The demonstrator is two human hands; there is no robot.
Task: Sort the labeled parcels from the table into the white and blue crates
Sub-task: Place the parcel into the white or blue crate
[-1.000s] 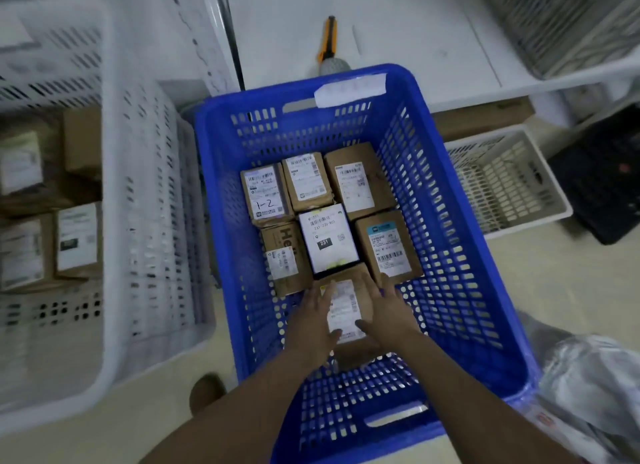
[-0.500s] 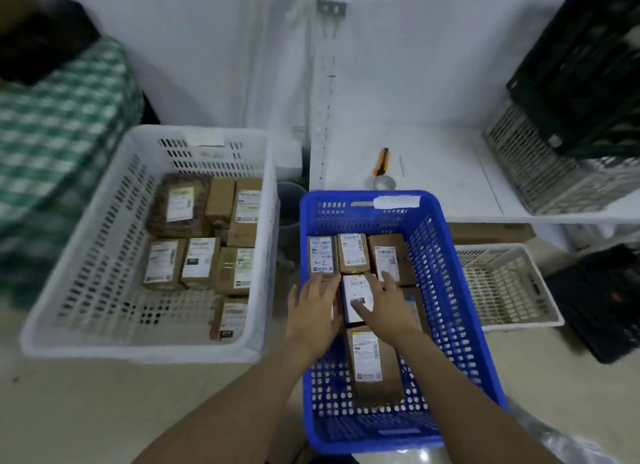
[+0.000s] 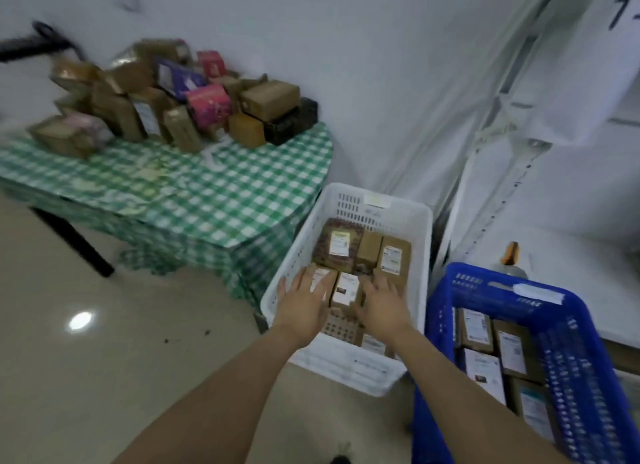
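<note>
A white crate (image 3: 377, 365) stands on the floor with several brown labeled parcels (image 3: 393, 256) inside. My left hand (image 3: 304, 299) and my right hand (image 3: 382, 302) hover over it, fingers straight, holding nothing. To the right, a blue crate (image 3: 588, 377) holds several labeled parcels (image 3: 481, 366). A pile of parcels (image 3: 173, 93) sits on the table with a green checked cloth (image 3: 194, 193) at the upper left.
A white shelf (image 3: 571, 273) runs behind the blue crate, with an orange-handled tool (image 3: 512, 254) on it. White wall and a slotted metal upright (image 3: 498, 193) stand behind. A black table leg (image 3: 74, 242) reaches the tan floor at left.
My hands have left the parcel set down in the blue crate and swung left over the white crate. The view has turned left and up, bringing the table into sight.
</note>
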